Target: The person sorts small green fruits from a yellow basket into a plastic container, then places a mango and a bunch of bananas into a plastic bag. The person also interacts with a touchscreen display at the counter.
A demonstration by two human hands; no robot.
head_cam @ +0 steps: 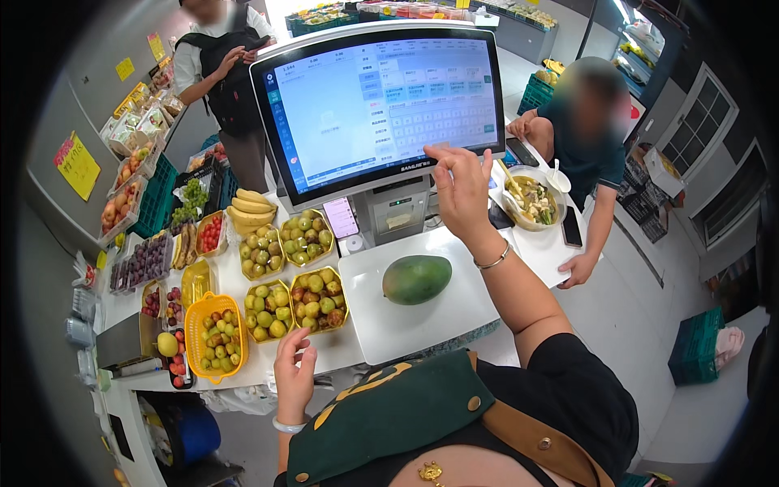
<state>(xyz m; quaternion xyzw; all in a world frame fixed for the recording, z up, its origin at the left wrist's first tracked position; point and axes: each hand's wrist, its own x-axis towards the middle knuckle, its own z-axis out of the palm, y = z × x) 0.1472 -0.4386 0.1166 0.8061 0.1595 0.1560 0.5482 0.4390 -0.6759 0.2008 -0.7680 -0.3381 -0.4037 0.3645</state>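
Note:
My right hand (461,192) reaches up to the lower edge of a touchscreen scale's monitor (389,109), one fingertip at or just before the glass. It holds nothing, and its fingers are apart. Below the monitor, a green mango (417,279) lies on the white weighing plate (371,329). My left hand (294,371) hovers by the counter's front edge, empty with fingers loosely bent. Nearest to it are yellow trays of jujubes (319,301) and a tray of greener jujubes (268,311). Left of these stands a yellow plastic basket (193,332) of more jujubes.
Bananas (251,210), boxed grapes (143,262) and cherry tomatoes (210,235) crowd the counter's left. At right, a seated person (578,134) is beside a bowl of soup (534,199) and a phone (571,226). Another person (225,79) stands behind the monitor. A green crate (695,348) sits far right.

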